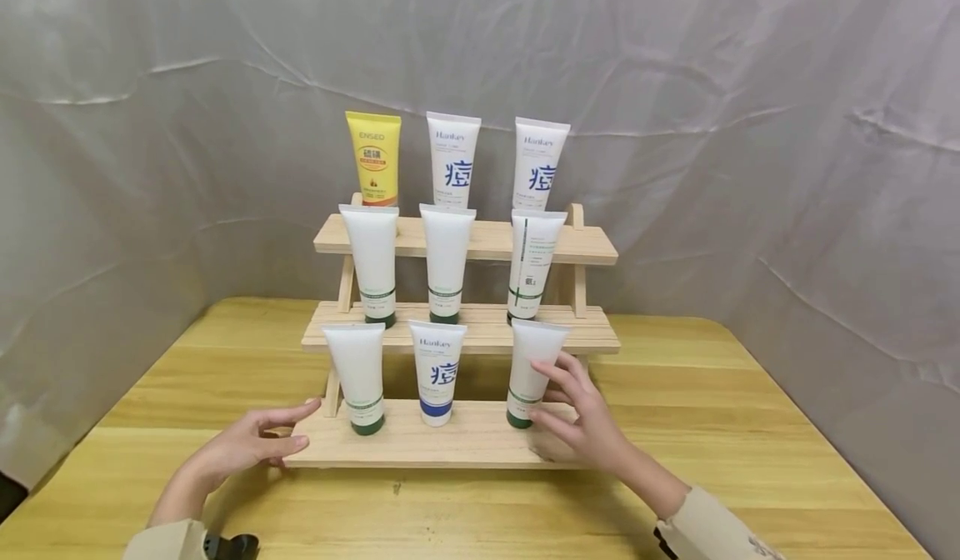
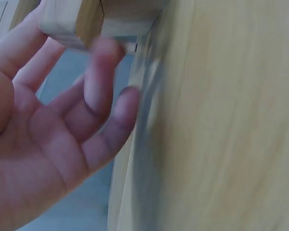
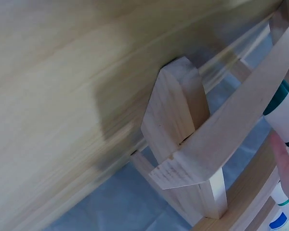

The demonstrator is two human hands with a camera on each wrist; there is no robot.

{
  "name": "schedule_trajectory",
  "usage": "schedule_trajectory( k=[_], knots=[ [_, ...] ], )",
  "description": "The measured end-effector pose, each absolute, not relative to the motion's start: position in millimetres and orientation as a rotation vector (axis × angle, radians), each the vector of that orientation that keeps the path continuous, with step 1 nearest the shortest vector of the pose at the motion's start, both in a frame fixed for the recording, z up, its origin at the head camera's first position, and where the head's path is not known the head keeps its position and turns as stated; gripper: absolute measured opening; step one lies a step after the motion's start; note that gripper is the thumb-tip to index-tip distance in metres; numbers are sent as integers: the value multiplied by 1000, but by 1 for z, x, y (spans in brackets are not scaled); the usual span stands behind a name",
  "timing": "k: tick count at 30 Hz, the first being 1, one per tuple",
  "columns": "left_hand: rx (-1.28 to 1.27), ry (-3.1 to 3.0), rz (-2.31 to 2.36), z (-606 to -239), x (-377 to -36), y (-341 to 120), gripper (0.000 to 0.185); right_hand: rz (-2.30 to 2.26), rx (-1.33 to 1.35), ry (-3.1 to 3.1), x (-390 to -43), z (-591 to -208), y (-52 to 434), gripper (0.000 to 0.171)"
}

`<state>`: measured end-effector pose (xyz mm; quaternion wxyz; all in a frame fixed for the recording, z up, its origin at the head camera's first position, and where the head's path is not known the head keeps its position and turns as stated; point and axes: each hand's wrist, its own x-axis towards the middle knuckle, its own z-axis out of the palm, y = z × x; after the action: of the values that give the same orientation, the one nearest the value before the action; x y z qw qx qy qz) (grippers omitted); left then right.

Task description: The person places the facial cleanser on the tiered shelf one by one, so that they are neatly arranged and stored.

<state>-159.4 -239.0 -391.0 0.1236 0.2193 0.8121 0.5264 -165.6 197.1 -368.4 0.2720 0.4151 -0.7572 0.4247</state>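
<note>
The right hand (image 1: 581, 427) has its fingers (image 1: 555, 374) spread wide, and they touch the white tube (image 1: 531, 370) at the right end of the bottom step. They are not wrapped around it. The left hand (image 1: 251, 443) has loose, open fingers by the left end of the wooden rack (image 1: 465, 439). It holds nothing. The rack stands on the yellow table (image 1: 675, 427) with 9 tubes. The tubes stand on small caps, so I think a bump could tip 1 over.
</note>
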Motion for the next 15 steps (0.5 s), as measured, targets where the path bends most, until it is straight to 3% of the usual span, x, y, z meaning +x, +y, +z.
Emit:
schedule_trajectory(
  k=[7,15],
  knots=[
    [429,2611,1525,-381,-152,-227,51,1114,1045,-2049,-155,-363,204,70],
    [276,2908,1588,-364,-146,-208,38,1228,958,-1971,-144,-362,216,51]
  ],
)
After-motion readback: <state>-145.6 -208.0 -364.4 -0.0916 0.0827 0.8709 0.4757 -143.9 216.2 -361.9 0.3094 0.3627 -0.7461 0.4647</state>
